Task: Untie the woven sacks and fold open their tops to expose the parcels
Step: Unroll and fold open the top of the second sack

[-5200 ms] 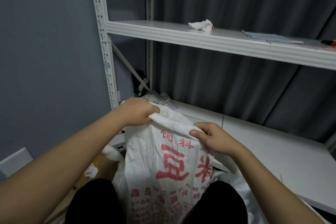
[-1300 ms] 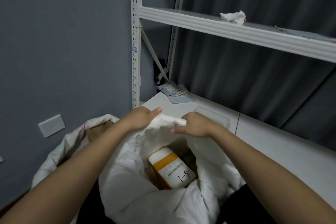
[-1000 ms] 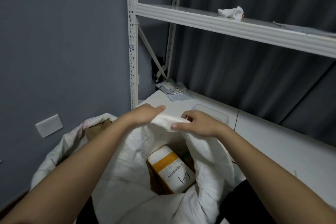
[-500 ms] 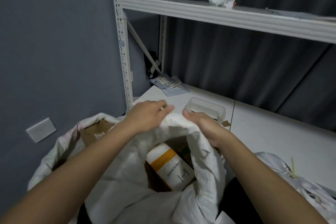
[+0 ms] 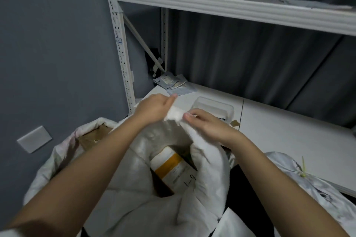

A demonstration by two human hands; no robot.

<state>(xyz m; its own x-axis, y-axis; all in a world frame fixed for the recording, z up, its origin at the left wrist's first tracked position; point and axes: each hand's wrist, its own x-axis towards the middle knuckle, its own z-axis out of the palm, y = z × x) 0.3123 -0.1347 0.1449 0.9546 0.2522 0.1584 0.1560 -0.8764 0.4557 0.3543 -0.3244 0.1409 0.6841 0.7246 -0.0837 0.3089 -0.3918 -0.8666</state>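
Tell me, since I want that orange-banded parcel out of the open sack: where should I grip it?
Probably by its raised top end, reaching down from above. The parcel leans tilted in the sack, lower end buried, only the mouth clear.

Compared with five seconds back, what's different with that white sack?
The sack was shut, its red print facing up. Now its mouth gapes, showing an orange-banded parcel. Both the left hand and the right hand still pinch the far rim, folding it. The neighbouring sack stays open.

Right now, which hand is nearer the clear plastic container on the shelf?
Right. The right hand sits just in front of the clear container; the left hand is further left.
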